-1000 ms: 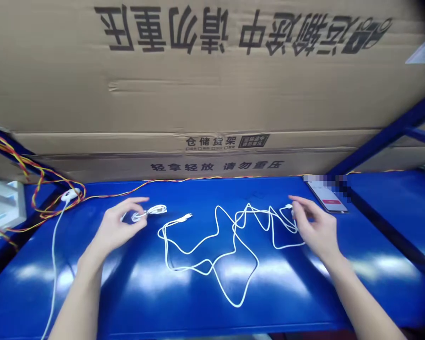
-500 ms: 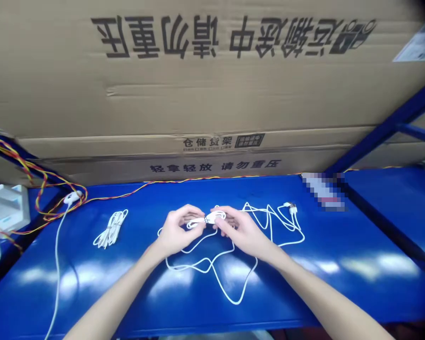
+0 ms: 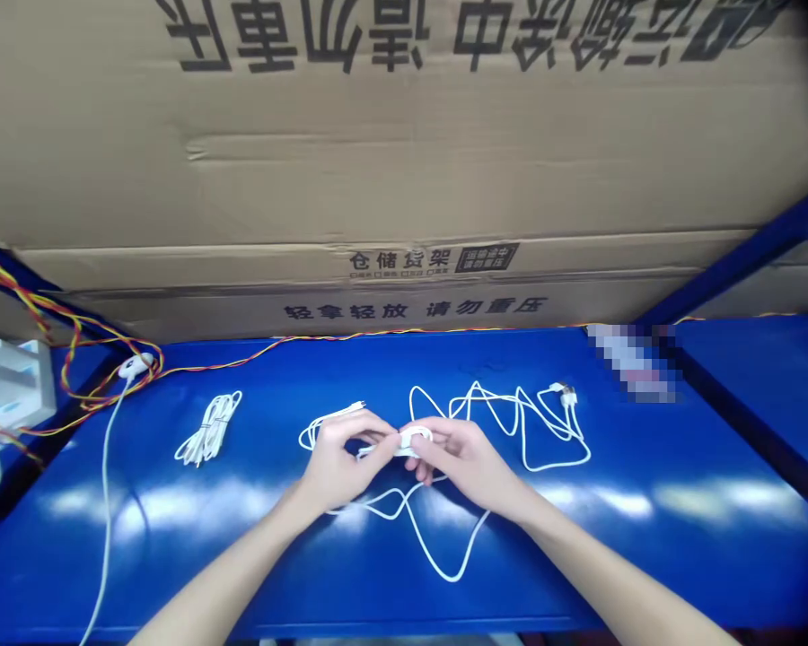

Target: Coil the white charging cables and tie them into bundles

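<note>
- The left hand is closing around the left side of the small white coil, its fingers curled and grasping it.
- The right hand is holding the coil's right side, its fingertips pressing on it, so the two hands are nearly meeting across it.
- The coil is sitting between both hands, lifted or resting just above the blue steel shelf; the pictures do not settle which.
- A white cable is appearing to run from the coil, looping loosely to its right and curving in a long bend in front of it.
- A small white plug is lying just behind and left of the coil, and a pair of connector heads is lying well to its right.
- The cable is likely handling as light, soft and springy, so the loops may slide; the wound coil or the firm connector heads look like the surest places to take hold.
- A bundled white cable is lying well left of the coil, while a cardboard carton is standing behind it.
</note>
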`<state>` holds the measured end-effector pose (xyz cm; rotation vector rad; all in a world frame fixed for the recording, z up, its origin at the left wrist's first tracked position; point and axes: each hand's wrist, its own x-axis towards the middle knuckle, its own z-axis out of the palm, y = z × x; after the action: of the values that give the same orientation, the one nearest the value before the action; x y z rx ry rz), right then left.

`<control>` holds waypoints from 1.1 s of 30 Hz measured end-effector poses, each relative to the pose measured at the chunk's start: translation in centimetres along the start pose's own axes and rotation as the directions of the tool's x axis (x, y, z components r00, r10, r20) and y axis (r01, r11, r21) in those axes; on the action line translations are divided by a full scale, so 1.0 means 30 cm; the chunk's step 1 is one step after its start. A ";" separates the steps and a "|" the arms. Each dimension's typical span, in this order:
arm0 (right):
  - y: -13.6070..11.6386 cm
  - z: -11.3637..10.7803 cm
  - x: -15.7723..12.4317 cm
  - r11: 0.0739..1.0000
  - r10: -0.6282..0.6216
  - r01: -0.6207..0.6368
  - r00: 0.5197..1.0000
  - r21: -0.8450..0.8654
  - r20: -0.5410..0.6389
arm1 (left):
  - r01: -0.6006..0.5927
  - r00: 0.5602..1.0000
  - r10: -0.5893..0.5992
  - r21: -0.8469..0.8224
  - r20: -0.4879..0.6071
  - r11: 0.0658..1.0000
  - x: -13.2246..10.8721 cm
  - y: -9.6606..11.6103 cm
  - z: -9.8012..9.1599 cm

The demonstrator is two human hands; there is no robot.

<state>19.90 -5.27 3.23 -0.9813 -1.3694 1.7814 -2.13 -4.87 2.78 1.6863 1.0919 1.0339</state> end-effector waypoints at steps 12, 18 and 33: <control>0.002 -0.007 0.002 0.994 -0.103 0.106 0.982 0.015 -0.159 | 0.444 0.844 -0.290 -0.286 0.450 0.849 0.010 0.022 -0.054; 0.005 -0.047 0.006 0.959 -0.253 0.189 0.907 -0.210 -0.336 | 0.508 0.795 -0.225 -0.418 0.563 0.753 0.006 0.045 -0.106; -0.102 -0.180 0.004 0.956 -0.254 0.294 0.799 -0.015 -0.545 | 0.219 0.959 -0.239 0.138 0.153 0.966 0.307 -0.016 -0.096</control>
<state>24.74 -2.00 5.30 -1.0788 -1.0120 1.1951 -2.38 4.56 4.89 1.6610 1.2242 0.6777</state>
